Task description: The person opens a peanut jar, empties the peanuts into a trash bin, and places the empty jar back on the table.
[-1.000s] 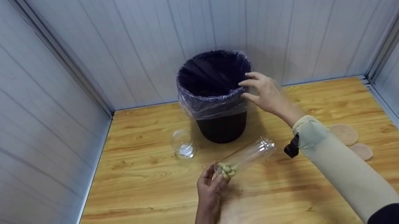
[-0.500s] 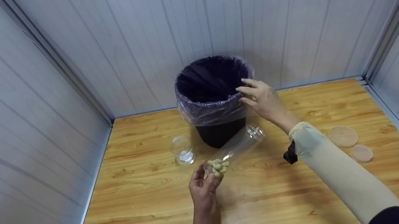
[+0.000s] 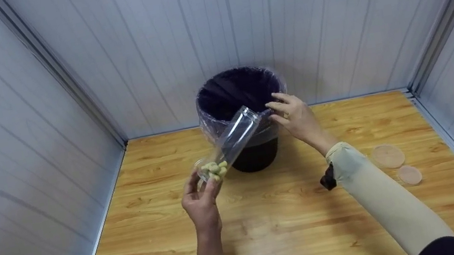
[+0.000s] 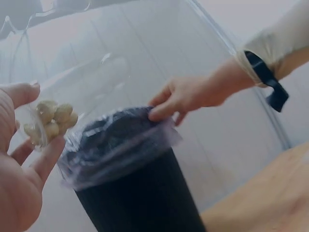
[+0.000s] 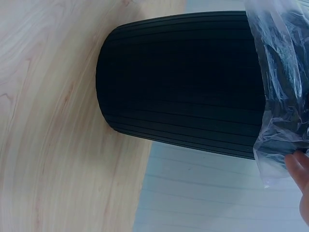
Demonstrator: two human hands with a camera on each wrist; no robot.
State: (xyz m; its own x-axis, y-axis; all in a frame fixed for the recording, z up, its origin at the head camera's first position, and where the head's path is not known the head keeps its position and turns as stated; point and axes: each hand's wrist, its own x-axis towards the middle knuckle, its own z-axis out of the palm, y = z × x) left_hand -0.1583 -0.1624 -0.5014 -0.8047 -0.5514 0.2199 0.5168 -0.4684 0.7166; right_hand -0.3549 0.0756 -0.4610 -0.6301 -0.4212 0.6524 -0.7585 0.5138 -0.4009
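Observation:
My left hand (image 3: 203,203) grips the base end of a tall clear jar (image 3: 235,137), fingers and thumb around it. The jar slants up to the right, its mouth overlapping the near rim of the trash can (image 3: 257,157) in the head view. Several pale yellow-green lumps (image 4: 50,121) sit at the jar's base, by my left fingers. The black trash can is lined with a translucent purplish bag (image 5: 285,87) folded over its rim. My right hand (image 3: 297,120) holds the can's right rim, thumb outside and fingers over the edge.
A clear cup (image 3: 200,163) stands left of the can, mostly hidden behind my left hand and the jar. Two round, flat discs (image 3: 388,156) lie on the wooden tabletop (image 3: 148,233) beyond my right forearm. Panel walls (image 3: 148,43) enclose the table at the back and sides.
My left hand has lifted the jar up and left, tilting it more steeply, and its mouth has moved to the can's rim. My right hand has settled on the rim.

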